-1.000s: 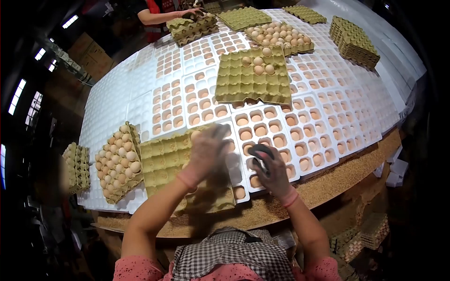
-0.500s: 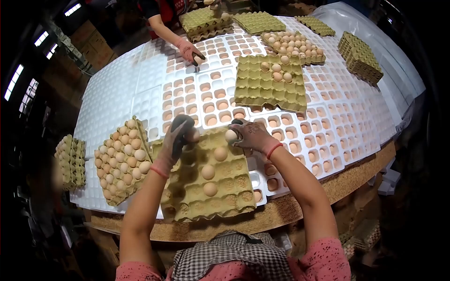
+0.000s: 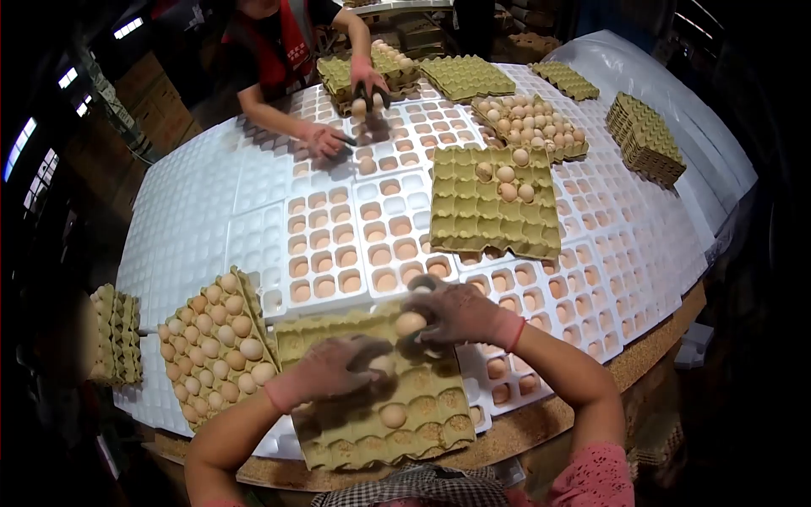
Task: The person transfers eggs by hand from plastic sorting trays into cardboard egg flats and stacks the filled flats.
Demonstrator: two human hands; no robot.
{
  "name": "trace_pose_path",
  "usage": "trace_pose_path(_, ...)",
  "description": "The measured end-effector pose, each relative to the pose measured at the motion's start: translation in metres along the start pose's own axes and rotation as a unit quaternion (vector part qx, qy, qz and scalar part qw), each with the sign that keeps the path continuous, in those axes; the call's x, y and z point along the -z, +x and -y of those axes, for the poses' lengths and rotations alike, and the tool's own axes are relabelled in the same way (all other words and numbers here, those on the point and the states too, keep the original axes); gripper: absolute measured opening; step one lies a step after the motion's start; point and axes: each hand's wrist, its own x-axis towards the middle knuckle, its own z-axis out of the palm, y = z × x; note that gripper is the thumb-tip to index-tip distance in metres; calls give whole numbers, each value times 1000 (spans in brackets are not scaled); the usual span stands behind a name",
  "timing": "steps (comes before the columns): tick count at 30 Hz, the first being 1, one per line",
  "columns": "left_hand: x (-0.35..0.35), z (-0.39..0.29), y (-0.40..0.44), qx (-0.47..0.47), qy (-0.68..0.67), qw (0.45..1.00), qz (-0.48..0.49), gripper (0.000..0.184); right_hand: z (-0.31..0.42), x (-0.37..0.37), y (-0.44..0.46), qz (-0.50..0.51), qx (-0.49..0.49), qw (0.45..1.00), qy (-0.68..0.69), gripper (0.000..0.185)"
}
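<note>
A yellow-green pulp egg tray (image 3: 338, 439) lies in front of me with a loose egg (image 3: 393, 415) in one of its cups. Over the tray, the fingers of my left hand (image 3: 331, 369), in a thin glove, curl around a pale egg (image 3: 383, 364). My right hand (image 3: 463, 314), gloved with dark fingertips, is closed on a brown egg (image 3: 411, 324) at the tray's far edge. A second, paler egg shows partly between its upper fingers. Beyond it, white foam trays (image 3: 325, 300) hold eggs in square pockets.
A full egg tray (image 3: 221, 342) leans at left, beside stacked trays (image 3: 117, 338). Farther off are a tray with several eggs (image 3: 494, 224), another full tray (image 3: 530, 125) and a tray stack (image 3: 646, 139). Across the table, a co-worker's hands (image 3: 325, 139) handle eggs.
The view has tipped up, so the table sits lower. My hands have come to eggs lying in the tray; the left one reaches over its middle. The co-worker's second hand now shows, with eggs.
</note>
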Motion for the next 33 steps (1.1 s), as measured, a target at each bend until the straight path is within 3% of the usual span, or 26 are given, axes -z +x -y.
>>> trace_pose_path(1, 17, 12, 13, 16, -19, 998, -62, 47, -18, 16, 18, -69, -7, 997, 37, 47)
trace_pose_path(4, 57, 45, 85, -6, -123, 957, -262, 50, -76, 43, 89, -160, -66, 979, -104, 44)
trace_pose_path(6, 69, 78, 149, 8, -2, 945, -327, 46, -108, 47, 138, -91, -155, 961, -209, 45)
trace_pose_path(8, 63, 115, 212, 27, 44, 942, -331, 43, -141, 34, 181, 79, -224, 923, -303, 46)
trace_pose_path(10, 61, 139, 254, 87, 125, 962, -227, 41, -156, 29, 189, 55, -197, 936, -288, 44)
trace_pose_path(11, 62, 144, 263, 106, 66, 964, -237, 40, -162, 24, 188, 33, -170, 948, -267, 42)
trace_pose_path(12, 67, 136, 265, 98, 43, 946, -304, 37, -159, 27, 184, 40, -171, 948, -267, 42)
trace_pose_path(14, 81, 154, 282, 44, -33, 917, -396, 33, -151, 38, 172, -43, -171, 983, -56, 42)
trace_pose_path(15, 86, 151, 280, 42, 21, 902, -430, 32, -146, 38, 170, -21, -177, 982, -67, 40)
trace_pose_path(16, 84, 159, 284, 44, 70, 899, -429, 36, -146, 30, 171, -18, -180, 981, -65, 40)
trace_pose_path(18, 78, 174, 293, 146, 225, 914, -306, 43, -146, 21, 177, 158, -109, 955, -225, 37)
trace_pose_path(19, 75, 182, 294, 190, 227, 931, -212, 50, -148, 20, 182, 213, -76, 937, -267, 37)
trace_pose_path(20, 74, 191, 296, 167, 225, 933, -227, 52, -144, 29, 191, 211, -73, 937, -268, 37)
trace_pose_path(22, 75, 189, 288, 133, 176, 920, -324, 49, -129, 52, 213, 33, -197, 970, -137, 38)
trace_pose_path(23, 77, 186, 282, 105, 168, 914, -354, 47, -144, 41, 225, -87, -197, 965, -152, 36)
trace_pose_path(28, 82, 172, 246, -4, 89, 935, -342, 44, -196, -13, 225, 1, -199, 936, -290, 48)
trace_pose_path(30, 82, 145, 205, -13, 33, 956, -292, 42, -185, 7, 185, -199, -132, 939, -249, 51)
trace_pose_path(32, 74, 125, 173, 61, -80, 968, -230, 41, -191, 47, 119, -405, -87, 859, -302, 55)
trace_pose_path(33, 63, 124, 168, 82, -127, 968, -203, 41, -199, 62, 83, -456, -150, 807, -345, 61)
